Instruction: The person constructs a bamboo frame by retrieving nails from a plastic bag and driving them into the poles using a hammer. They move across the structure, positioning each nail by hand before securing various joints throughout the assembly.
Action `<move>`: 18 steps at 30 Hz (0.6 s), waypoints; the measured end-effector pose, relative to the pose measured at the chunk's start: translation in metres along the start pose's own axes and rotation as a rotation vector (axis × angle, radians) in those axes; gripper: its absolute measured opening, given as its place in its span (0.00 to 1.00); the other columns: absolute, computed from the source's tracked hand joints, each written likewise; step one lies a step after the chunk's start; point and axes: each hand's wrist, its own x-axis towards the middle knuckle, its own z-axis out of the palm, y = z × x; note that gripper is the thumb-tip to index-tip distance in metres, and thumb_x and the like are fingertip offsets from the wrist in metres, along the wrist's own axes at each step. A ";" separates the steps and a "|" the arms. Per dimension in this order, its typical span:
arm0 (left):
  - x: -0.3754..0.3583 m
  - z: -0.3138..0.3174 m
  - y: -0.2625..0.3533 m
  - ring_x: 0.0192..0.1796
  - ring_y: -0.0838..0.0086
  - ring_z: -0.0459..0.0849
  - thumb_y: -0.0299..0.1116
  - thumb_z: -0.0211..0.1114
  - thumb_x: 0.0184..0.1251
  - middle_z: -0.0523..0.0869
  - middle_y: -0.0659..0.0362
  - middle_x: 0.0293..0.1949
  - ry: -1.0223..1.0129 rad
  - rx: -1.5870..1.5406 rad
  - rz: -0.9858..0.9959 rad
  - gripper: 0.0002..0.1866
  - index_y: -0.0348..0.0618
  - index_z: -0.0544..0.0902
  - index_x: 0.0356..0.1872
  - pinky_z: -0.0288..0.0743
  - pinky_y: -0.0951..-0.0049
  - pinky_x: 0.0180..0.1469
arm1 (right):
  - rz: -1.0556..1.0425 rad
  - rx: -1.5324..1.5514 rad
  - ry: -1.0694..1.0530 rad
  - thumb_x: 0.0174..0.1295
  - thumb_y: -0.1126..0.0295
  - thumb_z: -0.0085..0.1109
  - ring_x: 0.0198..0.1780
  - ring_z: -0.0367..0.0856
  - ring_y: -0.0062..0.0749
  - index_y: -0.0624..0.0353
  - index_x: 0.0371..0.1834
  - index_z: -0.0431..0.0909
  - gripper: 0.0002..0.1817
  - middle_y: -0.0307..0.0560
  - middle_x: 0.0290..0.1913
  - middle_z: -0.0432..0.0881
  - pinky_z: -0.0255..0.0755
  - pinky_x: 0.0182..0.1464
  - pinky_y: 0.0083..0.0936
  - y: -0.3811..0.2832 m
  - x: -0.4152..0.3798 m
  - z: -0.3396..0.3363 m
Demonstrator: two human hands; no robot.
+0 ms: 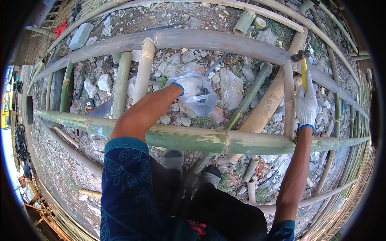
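Observation:
My left hand (190,86), in a white glove with a blue cuff, is closed at a clear plastic bag (204,101) that wraps around it. Small dark pieces show through the plastic, and my fingertips are partly hidden by it. My right hand (306,107), gloved the same way, grips a hammer (304,76) by its yellow handle. Its dark head points away from me, near the far grey bamboo pole (217,41). Below both forearms runs a green bamboo pole (193,137), joined to the far one by bamboo crosspieces (289,100).
Broken stones (231,89) cover the ground under the frame. A thick bamboo pole (263,108) slants beneath it. Cut bamboo pieces (244,23) lie at the back. My feet (173,159) stand on the near side of the green pole. More long poles (337,209) lie at the right.

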 end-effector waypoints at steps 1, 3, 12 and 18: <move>0.001 0.008 -0.007 0.55 0.46 0.88 0.38 0.62 0.70 0.89 0.38 0.52 0.055 -0.124 0.013 0.17 0.42 0.90 0.52 0.79 0.51 0.61 | 0.005 0.002 -0.007 0.77 0.66 0.49 0.59 0.88 0.61 0.40 0.86 0.63 0.33 0.66 0.66 0.84 0.80 0.59 0.48 0.000 -0.001 0.000; 0.003 0.004 -0.009 0.57 0.47 0.88 0.38 0.62 0.69 0.89 0.39 0.53 -0.085 -0.080 0.088 0.18 0.44 0.91 0.54 0.79 0.53 0.62 | 0.012 0.009 -0.013 0.77 0.66 0.49 0.59 0.87 0.61 0.40 0.86 0.63 0.33 0.66 0.66 0.83 0.80 0.59 0.48 -0.003 -0.001 -0.002; 0.030 0.041 0.009 0.52 0.45 0.90 0.39 0.60 0.70 0.91 0.39 0.49 0.118 0.166 -0.178 0.18 0.38 0.89 0.49 0.83 0.50 0.55 | 0.024 0.020 -0.014 0.77 0.67 0.50 0.60 0.87 0.61 0.37 0.86 0.63 0.33 0.64 0.67 0.83 0.80 0.60 0.47 -0.003 -0.002 -0.002; 0.033 0.049 0.007 0.50 0.47 0.92 0.37 0.61 0.73 0.92 0.41 0.47 0.239 0.257 -0.128 0.17 0.39 0.87 0.56 0.85 0.52 0.54 | 0.061 0.051 -0.059 0.76 0.67 0.51 0.60 0.87 0.61 0.36 0.87 0.61 0.35 0.68 0.67 0.82 0.80 0.60 0.48 -0.009 -0.002 -0.007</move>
